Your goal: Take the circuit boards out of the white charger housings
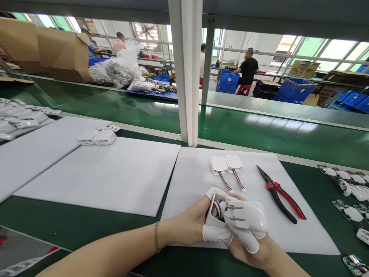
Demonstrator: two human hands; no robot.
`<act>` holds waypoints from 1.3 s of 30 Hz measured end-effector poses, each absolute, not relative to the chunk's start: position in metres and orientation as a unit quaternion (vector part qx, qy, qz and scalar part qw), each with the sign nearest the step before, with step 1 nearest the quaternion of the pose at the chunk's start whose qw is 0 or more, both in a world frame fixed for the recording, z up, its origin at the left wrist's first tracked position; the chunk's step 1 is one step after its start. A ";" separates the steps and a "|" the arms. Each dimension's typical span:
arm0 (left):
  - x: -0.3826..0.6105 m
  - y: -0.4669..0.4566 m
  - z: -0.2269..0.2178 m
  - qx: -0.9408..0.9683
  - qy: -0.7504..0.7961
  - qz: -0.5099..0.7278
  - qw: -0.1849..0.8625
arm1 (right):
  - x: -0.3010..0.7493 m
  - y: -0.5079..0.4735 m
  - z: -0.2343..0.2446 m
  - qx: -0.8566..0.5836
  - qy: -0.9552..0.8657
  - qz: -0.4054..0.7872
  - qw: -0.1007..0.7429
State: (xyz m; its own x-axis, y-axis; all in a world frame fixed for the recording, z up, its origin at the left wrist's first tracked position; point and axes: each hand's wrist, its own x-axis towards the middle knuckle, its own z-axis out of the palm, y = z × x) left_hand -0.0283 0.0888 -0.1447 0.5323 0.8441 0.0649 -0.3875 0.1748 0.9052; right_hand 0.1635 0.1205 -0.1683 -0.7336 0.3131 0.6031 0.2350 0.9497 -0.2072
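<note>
L hand (pixel 200 221), in from lower L, closed round open shell (pixel 213 221); R hand (pixel 258 248), from lower R, grips pronged cover (pixel 253 216) right beside it, over mat (pixel 188 184). Both w/ white finger cots (pixel 216 233). Shell & cover glossy white plastic, rounded; multi-col. wires (pixel 217 208) inside shell. Mat flat, matte.

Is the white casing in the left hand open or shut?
Open: the white casing has an uncovered side, with coloured wires visible inside.
</note>
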 end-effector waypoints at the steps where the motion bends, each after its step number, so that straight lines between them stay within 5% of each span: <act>1: -0.028 0.090 -0.145 0.487 0.250 0.433 0.716 | 0.160 0.125 -0.163 -0.118 -0.927 0.041 0.354; 8: -0.038 0.095 -0.138 0.557 0.398 0.488 0.541 | 0.172 0.133 -0.114 -0.139 -0.931 -0.042 0.334; 12: -0.048 0.093 -0.131 0.683 0.425 0.480 0.350 | 0.230 0.140 -0.096 -0.341 -0.918 -0.120 0.163; 16: -0.041 0.089 -0.138 0.821 0.425 0.323 0.202 | 0.273 0.153 -0.107 -0.474 -0.864 -0.172 -0.006; 24: -0.033 0.083 -0.146 0.873 0.442 0.165 0.127 | 0.267 0.177 -0.106 -0.527 -0.836 -0.049 -0.144; 31: -0.036 0.083 -0.149 0.864 0.469 0.158 0.098 | 0.267 0.148 -0.075 -0.537 -0.838 0.041 -0.082; 36: -0.034 0.083 -0.156 0.861 0.453 0.224 0.056 | 0.266 0.085 -0.084 -0.308 -0.944 -0.034 0.110; 39: -0.035 0.081 -0.158 0.870 0.432 0.236 0.025 | 0.262 0.070 -0.095 -0.274 -0.950 -0.051 0.137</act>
